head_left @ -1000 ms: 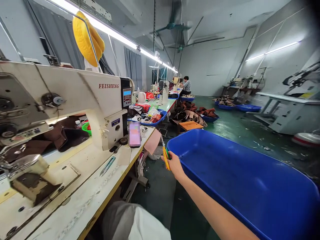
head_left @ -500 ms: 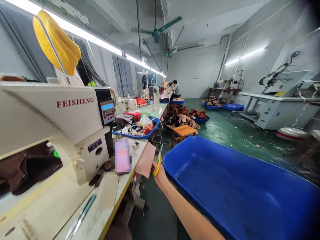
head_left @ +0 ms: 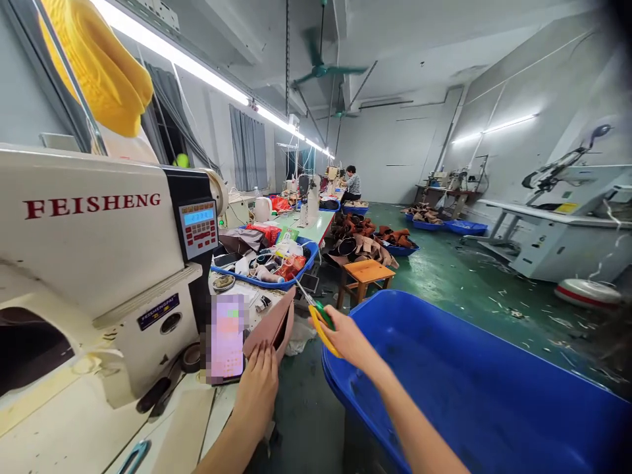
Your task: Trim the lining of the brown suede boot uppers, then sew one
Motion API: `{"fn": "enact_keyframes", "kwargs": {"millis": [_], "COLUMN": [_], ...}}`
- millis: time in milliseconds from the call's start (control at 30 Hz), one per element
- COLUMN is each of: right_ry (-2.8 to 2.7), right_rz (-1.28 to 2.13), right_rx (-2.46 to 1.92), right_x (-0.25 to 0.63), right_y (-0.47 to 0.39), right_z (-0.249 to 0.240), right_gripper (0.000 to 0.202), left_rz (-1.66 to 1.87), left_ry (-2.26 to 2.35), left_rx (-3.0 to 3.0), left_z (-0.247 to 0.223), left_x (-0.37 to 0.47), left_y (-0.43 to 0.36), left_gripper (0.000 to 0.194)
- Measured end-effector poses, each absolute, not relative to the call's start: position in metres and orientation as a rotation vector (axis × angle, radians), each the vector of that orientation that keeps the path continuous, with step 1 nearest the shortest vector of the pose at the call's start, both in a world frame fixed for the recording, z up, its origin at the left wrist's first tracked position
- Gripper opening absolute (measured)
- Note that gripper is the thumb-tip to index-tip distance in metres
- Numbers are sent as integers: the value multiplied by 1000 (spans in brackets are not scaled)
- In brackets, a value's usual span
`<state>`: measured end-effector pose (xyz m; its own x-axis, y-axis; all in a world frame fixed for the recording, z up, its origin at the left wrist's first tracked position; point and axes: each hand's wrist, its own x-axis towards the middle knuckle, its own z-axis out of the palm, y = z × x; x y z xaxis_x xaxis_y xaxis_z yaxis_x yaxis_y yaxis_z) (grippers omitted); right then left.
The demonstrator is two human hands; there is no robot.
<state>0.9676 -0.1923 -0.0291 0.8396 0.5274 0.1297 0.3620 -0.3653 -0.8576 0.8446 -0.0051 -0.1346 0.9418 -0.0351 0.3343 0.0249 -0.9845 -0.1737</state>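
Observation:
My left hand (head_left: 261,375) is closed on a folded brownish-pink leather piece (head_left: 271,322) at the edge of the sewing table, fingers lying over its face. Just right of it, my right hand (head_left: 349,339) grips scissors (head_left: 322,329) with yellow and green handles. Their blades point up and left, close by the leather's upper corner; I cannot tell whether they touch it. Left of the leather a phone (head_left: 228,339), partly blurred out, leans upright on the table. The handles of a second, teal-coloured pair of scissors (head_left: 135,455) show at the bottom edge.
A FEISHENG sewing machine (head_left: 99,217) fills the left side. A large blue tub (head_left: 444,368) stands at my right, behind it a wooden stool (head_left: 368,270). A blue tray (head_left: 264,282) of thread and bags sits farther along the table. A person (head_left: 351,184) sits at the far end.
My left hand has come into view and taken hold of the leather. My right hand, with the scissors, has shifted right, off the leather. The view has moved closer to the machine.

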Motion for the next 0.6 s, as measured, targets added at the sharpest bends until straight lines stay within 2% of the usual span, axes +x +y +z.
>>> {"fn": "enact_keyframes", "kwargs": {"millis": [133, 267, 467, 600], "right_ry": [-894, -1075, -1048, -894], "right_rz": [270, 266, 237, 190], "right_rx": [-2373, -2506, -2383, -2190], "right_x": [979, 985, 1019, 1030], "right_y": [-234, -219, -149, -92], "right_z": [0, 7, -8, -37], "right_gripper": [27, 23, 22, 27], "left_rz": [-427, -432, -380, -302], "left_ry": [-113, -210, -314, -352], "left_rx": [-2962, -3030, -3149, -3256], "left_z": [-136, -130, -121, -118], "left_x": [846, 840, 836, 837], "left_y": [-12, -24, -25, -21], "left_gripper": [49, 55, 52, 68]}}
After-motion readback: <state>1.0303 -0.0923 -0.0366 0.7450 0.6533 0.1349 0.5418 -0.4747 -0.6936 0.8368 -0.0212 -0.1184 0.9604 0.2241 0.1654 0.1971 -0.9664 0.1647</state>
